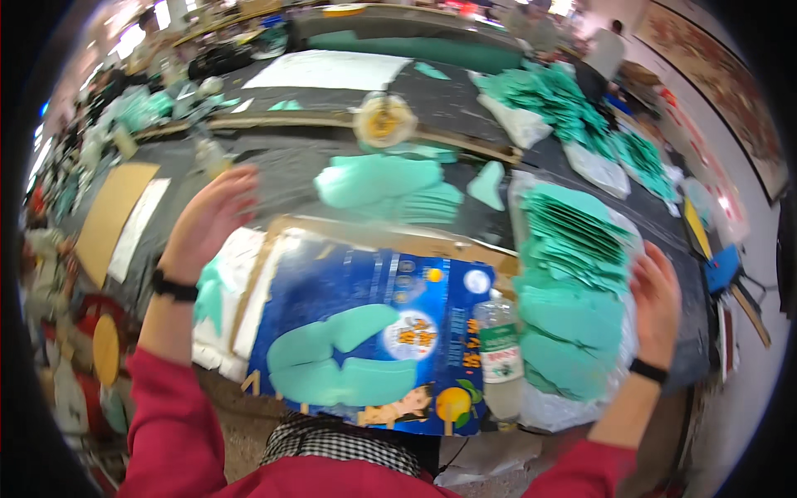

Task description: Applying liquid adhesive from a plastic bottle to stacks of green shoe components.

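A dark tabletop (282, 168) ran beneath everything, its far boundary lost among blurred goods and its dark surface showing mainly beyond the blue board. The blue printed board (332, 286) lay at the near side, brown cardboard showing past its far edge, its near edge reaching the person's clothing.

Right of the board, a layered stack of green cut pieces (573, 324) rested on white plastic (544, 417), whose rim stuck out around it; whether that was a bag, I could not tell. Farther beyond the board, to the right, a heap of green pieces (552, 95) spread over pale plastic bags (515, 126). Left of the board lay a tan panel (116, 216); directly beyond it were overlapping green layers (378, 181).

Past the board's far left corner, the left hand (220, 212) hung blurred in the air, fingers loosely bent and parted. Well to the right of the board, the right hand (658, 303) curved at the stack's outer side, fingers slightly spread; contact was unclear.

At the board's right edge was a clear bottle (500, 361), capped, apparently holding pale liquid. On the board itself, flat green pieces (307, 365) formed an open curve.
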